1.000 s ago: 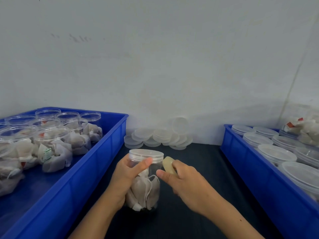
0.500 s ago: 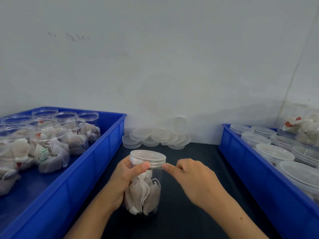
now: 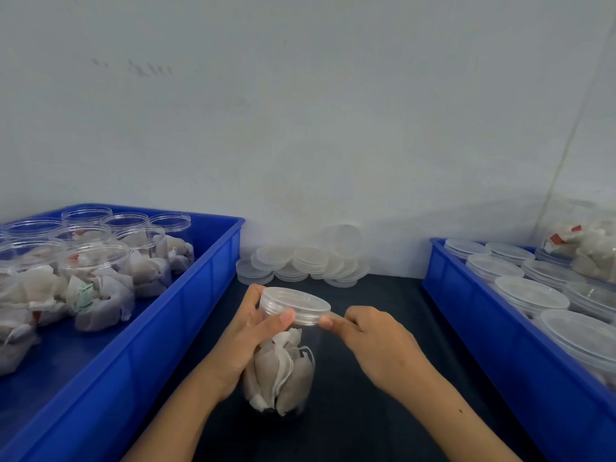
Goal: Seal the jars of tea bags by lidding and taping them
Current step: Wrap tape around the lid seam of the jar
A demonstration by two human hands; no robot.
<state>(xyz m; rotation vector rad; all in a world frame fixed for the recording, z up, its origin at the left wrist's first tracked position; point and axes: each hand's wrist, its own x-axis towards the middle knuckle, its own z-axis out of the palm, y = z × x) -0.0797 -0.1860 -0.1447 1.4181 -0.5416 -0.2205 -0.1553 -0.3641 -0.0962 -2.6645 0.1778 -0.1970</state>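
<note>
Clear plastic jar [image 3: 283, 368], round, smooth, stands near centre on dark table [image 3: 376, 388], stuffed with crumpled white paper tea bags [image 3: 278, 378]. Frosted ridged lid [image 3: 295, 305] on top. Left hand [image 3: 248, 335] wraps jar's neck, thumb on lid rim. Right hand [image 3: 370, 341] curled, fingertips pressing lid's right edge; tape not discernible. Blue plastic bin [image 3: 186, 315] left holds open jars; blue bin [image 3: 480, 335] right holds lidded ones. Loose lids [image 3: 300, 265] piled far by wall.

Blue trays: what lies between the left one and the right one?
In the head view, between the left tray and right tray: the lidded jar on the dark mat, with loose lids by the wall.
</note>
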